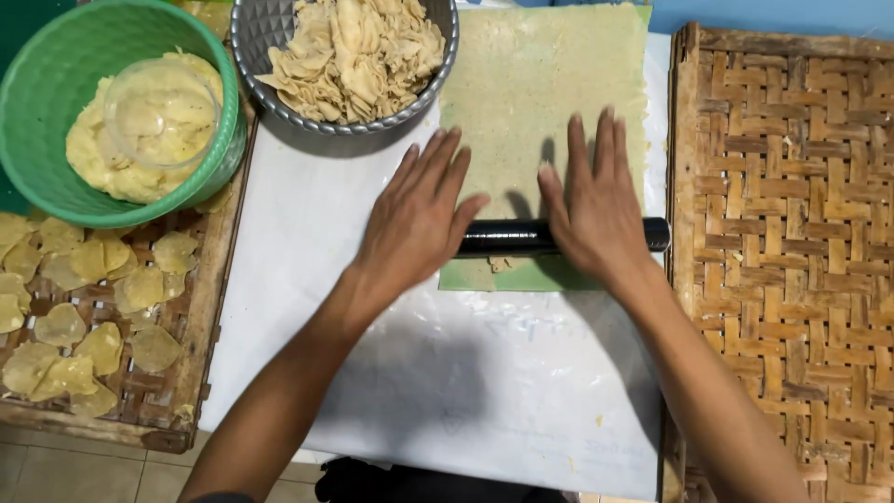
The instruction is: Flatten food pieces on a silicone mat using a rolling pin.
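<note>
**Flat palms on a black roller over thin dough**

At the centre of the white plastic sheet (391,373), a pale green-beige rectangular sheet of thin dough (531,84) lies flat, with a black cylindrical rolling pin (507,237) across its near end. The left hand (414,224) and the right hand (596,210) both rest on the pin with fingers spread and straight, palms pressing down, neither one curled around it. A small scrap of dough shows just under the pin near the sheet's lower edge.

The dough looks very thin, so uneven pressure from one palm could likely tear it or drag it crooked. The grey embossed metal bowl of torn dough pieces (349,56) touches the sheet's top left corner and could snag it. Left of that stand a green plastic basket (37,102) and a woven bamboo tray of round yellow discs (177,391).
</note>
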